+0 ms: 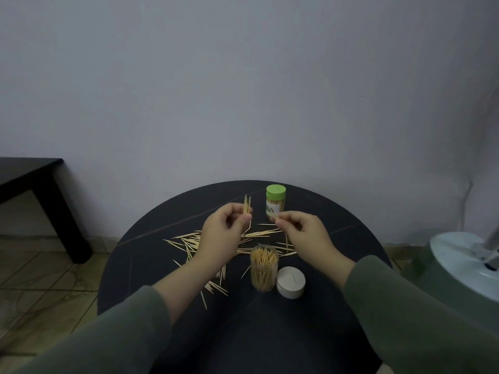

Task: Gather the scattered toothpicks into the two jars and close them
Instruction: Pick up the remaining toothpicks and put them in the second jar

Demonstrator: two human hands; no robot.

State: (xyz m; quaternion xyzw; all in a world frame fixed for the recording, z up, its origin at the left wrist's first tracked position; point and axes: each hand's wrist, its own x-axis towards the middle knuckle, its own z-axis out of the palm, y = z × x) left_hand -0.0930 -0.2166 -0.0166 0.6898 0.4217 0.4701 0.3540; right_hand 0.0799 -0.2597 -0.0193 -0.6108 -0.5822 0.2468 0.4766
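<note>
Wooden toothpicks (pixel 189 242) lie scattered beside an upright, open, nearly full clear jar (pixel 264 268); the green-lidded jar (pixel 275 202) stands closed.

- Two jars: one clear jar (pixel 264 268), open and packed with toothpicks, and one green-lidded jar (pixel 275 201), closed.
- One white lid (pixel 290 282), loose, just beside the clear jar.
- Two hands: the left hand (pixel 226 233) pinches a small upright bundle (pixel 247 204) of a few toothpicks; the right hand (pixel 305 234) pinches one or two, too small to count exactly.
- Loose toothpicks (pixel 189 242) on the table: several dozen, too many and too overlapped to count.
- One round table (pixel 140 265).
</note>
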